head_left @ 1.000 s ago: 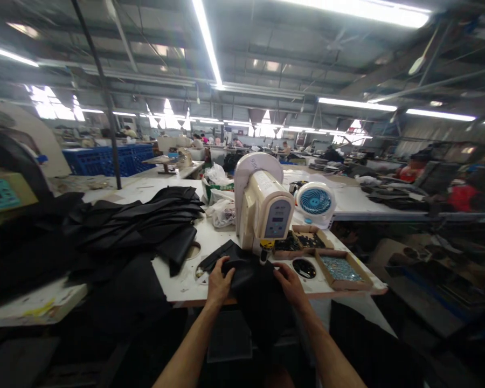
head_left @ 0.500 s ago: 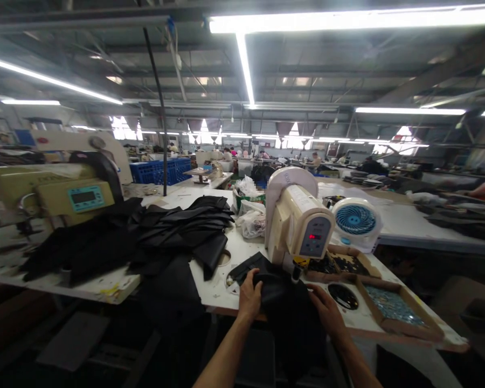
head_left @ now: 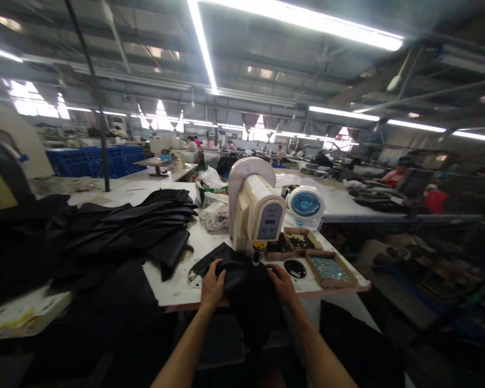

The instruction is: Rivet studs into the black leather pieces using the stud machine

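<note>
Your left hand grips black piece; right hand touches its other edge, pinching or resting, can't tell. You keep it spread beneath machine head, likely for flatness.

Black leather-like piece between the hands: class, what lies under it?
White tabletop shows either side of the black leather-like piece, which drapes over the table's front edge. Whatever lies directly beneath the piece is covered and cannot be seen.
</note>
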Tool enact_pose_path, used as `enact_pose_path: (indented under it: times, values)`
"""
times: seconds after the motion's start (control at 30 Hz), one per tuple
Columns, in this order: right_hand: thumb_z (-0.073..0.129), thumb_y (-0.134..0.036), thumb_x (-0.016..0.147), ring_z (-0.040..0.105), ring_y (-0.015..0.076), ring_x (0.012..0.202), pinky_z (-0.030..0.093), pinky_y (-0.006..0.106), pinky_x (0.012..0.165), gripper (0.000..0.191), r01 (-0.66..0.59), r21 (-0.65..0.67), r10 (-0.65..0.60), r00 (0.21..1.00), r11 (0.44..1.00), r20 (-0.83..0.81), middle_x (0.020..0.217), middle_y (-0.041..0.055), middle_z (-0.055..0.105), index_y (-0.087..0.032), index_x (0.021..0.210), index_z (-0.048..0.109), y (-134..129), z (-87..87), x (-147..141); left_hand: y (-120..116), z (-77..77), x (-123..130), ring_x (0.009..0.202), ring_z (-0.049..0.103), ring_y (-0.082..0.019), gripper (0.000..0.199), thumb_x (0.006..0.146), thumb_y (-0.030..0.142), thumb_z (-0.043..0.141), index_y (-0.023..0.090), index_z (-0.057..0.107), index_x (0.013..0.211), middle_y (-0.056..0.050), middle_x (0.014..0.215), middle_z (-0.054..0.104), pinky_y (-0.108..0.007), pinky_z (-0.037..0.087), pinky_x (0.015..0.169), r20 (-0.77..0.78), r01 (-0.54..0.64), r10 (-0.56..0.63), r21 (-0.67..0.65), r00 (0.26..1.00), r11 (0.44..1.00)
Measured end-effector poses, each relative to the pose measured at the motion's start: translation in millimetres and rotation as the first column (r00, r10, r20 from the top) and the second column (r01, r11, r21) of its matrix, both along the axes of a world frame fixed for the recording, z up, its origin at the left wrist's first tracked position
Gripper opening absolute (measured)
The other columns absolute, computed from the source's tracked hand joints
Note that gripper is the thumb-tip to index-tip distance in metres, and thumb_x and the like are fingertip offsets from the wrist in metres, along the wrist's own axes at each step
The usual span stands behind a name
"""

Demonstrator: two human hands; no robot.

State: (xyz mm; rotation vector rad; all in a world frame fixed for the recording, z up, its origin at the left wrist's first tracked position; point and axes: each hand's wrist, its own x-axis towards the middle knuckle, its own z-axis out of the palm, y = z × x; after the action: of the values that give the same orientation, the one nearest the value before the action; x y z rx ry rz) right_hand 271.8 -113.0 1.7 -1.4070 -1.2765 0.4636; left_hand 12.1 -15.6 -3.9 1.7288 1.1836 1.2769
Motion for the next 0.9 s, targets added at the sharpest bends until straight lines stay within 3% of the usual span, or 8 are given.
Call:
enact_pose_path:
  times: [0.2,0.33,0.43,0.53,0.63,0.77,0.9]
  values:
    - [0.069,-0.058,0.089,0.065,0.0291,0.115,0.051,0.04,0.096,0.05,0.083,0.135,-0.06,0.985,0.987,-0.163,0.124,0.0094,0.072,-0.022,0.123,0.07,8,0.9,-5,2,2.5,-2,0.098,0.069,-0.027,0.048,0.09,0.042,0.056,0.021,0.062,0.133,-0.009,0.113,0.072,-0.045,0.053,0.096,-0.017,0.006,-0.005,0.016,1.0,1.0]
    - [0.074,-0.055,0.086,0.066,0.029,0.114,0.051,0.043,0.098,0.047,0.14,0.22,-0.118,0.987,0.965,-0.113,0.119,0.0085,0.073,-0.023,0.119,0.072,16,13.6,-16,4,4.9,-3,0.079,0.067,-0.025,0.052,0.088,0.046,0.057,0.023,0.061,0.134,-0.005,0.095,0.072,-0.043,0.054,0.084,-0.041,0.024,-0.025,-0.042,0.999,0.999]
    - [0.076,-0.054,0.084,0.066,0.0285,0.11,0.05,0.043,0.1,0.043,0.168,0.224,-0.155,0.985,0.96,-0.075,0.114,0.0074,0.075,-0.023,0.114,0.075,24,29.0,-30,6,2.8,-3,0.086,0.068,-0.026,0.055,0.087,0.048,0.058,0.023,0.06,0.135,-0.007,0.102,0.073,-0.043,0.054,0.087,-0.046,0.027,-0.03,-0.056,0.998,0.998]
    - [0.077,-0.053,0.083,0.068,0.0276,0.101,0.053,0.041,0.095,0.039,0.151,0.21,-0.147,0.989,0.966,-0.036,0.104,0.0069,0.077,-0.021,0.104,0.078,33,43.9,-39,8,1.1,-3,0.102,0.068,-0.027,0.054,0.087,0.05,0.058,0.024,0.061,0.134,-0.009,0.121,0.07,-0.043,0.052,0.095,-0.048,0.018,-0.02,-0.041,0.999,0.999]
    - [0.076,-0.051,0.085,0.07,0.0271,0.096,0.054,0.04,0.092,0.033,0.127,0.209,-0.128,0.992,0.97,-0.01,0.099,0.0061,0.078,-0.02,0.097,0.079,37,53.2,-41,7,4.7,-4,0.101,0.069,-0.027,0.056,0.087,0.053,0.056,0.024,0.059,0.136,-0.009,0.115,0.072,-0.044,0.052,0.094,-0.084,0.021,-0.026,-0.061,0.996,0.998]
    - [0.076,-0.045,0.086,0.07,0.0269,0.103,0.054,0.04,0.098,0.028,0.104,0.194,-0.109,0.994,0.975,0.013,0.107,0.0036,0.078,-0.024,0.103,0.079,36,57.2,-37,1,14.1,-3,0.096,0.069,-0.029,0.061,0.086,0.056,0.055,0.022,0.059,0.136,-0.009,0.108,0.072,-0.046,0.054,0.091,-0.138,0.014,-0.022,-0.059,0.99,0.998]
    - [0.076,-0.043,0.088,0.07,0.0265,0.108,0.053,0.04,0.101,0.032,0.008,0.18,-0.009,1.0,0.984,0.001,0.114,0.002,0.077,-0.025,0.114,0.078,38,57.7,-33,1,17.6,-3,0.095,0.069,-0.03,0.065,0.083,0.06,0.054,0.021,0.059,0.135,-0.01,0.113,0.071,-0.048,0.054,0.092,-0.151,0.008,-0.015,-0.049,0.988,0.999]
